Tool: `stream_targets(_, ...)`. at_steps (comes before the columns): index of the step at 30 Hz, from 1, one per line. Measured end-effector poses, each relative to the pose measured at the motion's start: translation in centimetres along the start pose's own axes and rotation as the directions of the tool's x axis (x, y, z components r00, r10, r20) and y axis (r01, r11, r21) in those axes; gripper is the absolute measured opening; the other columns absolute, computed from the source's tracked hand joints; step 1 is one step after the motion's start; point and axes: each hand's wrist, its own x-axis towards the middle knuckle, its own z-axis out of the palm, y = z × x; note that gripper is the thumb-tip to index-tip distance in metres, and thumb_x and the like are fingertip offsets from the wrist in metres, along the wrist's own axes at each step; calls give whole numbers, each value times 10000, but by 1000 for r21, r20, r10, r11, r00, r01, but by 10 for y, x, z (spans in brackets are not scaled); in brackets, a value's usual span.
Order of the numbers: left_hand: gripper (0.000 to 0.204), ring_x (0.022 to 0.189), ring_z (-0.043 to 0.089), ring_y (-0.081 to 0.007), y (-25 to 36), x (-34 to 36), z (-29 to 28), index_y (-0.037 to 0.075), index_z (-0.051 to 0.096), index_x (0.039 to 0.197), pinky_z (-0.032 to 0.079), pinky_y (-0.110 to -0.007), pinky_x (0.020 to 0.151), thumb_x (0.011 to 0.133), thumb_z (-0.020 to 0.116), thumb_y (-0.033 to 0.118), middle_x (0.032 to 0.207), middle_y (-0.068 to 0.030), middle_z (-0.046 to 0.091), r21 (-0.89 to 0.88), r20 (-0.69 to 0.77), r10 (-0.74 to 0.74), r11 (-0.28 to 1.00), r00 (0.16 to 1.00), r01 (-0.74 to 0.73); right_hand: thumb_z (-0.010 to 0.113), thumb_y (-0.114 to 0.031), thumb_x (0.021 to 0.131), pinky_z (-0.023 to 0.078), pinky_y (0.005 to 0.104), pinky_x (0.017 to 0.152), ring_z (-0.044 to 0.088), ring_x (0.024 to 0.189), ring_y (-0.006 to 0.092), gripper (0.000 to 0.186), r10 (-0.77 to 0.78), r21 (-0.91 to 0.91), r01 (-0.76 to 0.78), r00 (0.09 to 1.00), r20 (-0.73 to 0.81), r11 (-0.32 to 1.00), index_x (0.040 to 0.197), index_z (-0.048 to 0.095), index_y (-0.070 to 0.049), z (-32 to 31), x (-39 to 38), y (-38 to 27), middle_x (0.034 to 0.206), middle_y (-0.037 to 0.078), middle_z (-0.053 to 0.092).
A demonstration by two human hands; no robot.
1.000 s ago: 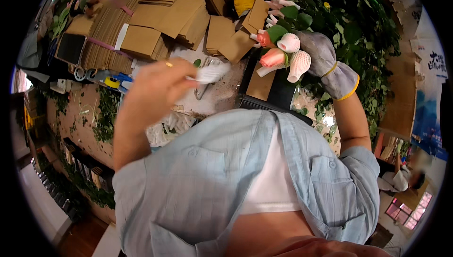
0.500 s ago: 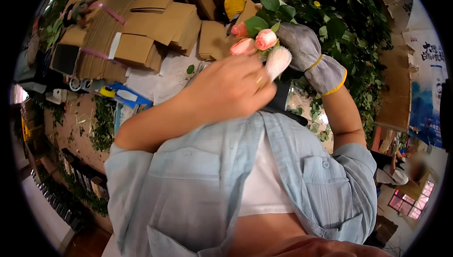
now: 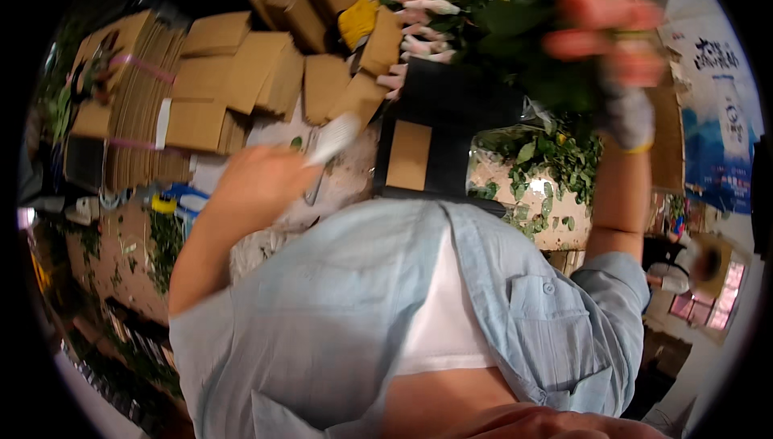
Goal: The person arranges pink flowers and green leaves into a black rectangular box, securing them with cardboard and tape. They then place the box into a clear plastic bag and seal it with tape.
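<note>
Hands [image 3: 262, 183] [image 3: 630, 117] hold a white sleeve [image 3: 334, 139] left, coral roses [image 3: 596, 9] right.

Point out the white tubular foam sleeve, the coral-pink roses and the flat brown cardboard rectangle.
White tubular foam sleeve [image 3: 334, 139], head view: middle of its visible length.
Coral-pink roses [image 3: 597, 9], head view: a bloom mid-bunch, blurred.
Flat brown cardboard rectangle [image 3: 409, 155], head view: centre of its upper face.

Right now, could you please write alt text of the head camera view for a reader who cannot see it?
A person's gloved right hand holds a bunch of coral-pink roses, blurred, while the bare left hand holds a white sleeve. Brown cardboard stacks lie beyond the left hand, and loose green leaves lie near the right forearm.
</note>
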Motion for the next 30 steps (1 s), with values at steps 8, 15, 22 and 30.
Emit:
stream_targets(8,317,867,625,-385,-5,87,91,4,689,855,496,-465,759,913,616,307,901,-185,671,-239,208,143,967,968,-91,653,-284,865,538,404,736,670,859,340,339,323,-332,-248,927,192,910,1095,636,-35,-51,-91,-75,935,174,693)
stream_targets(15,233,1131,573,-298,-44,136,243,50,749,965,432,-384,1004,740,687,58,1175,-136,668,-444,139,334,863,932,-243,632,-337,879,525,425,742,654,852,379,349,405,-296,-293,788,463,909,1072,636,-47,58,-96,11,905,188,686)
stream_targets(22,396,1093,541,-343,-34,123,241,15,639,1072,434,-411,980,707,745,125,1121,-144,629,-498,46,286,837,957,-227,626,-377,878,510,448,734,633,847,418,352,525,-279,-445,732,434,851,1031,635,-60,177,-121,120,885,196,680)
stream_targets(30,423,1049,592,-344,-25,116,248,11,600,1096,462,-418,925,730,764,146,1087,-140,616,-671,-31,28,740,999,-41,659,-363,863,516,454,733,639,871,408,354,389,-85,-413,745,542,907,1061,639,-70,199,-131,132,962,193,683)
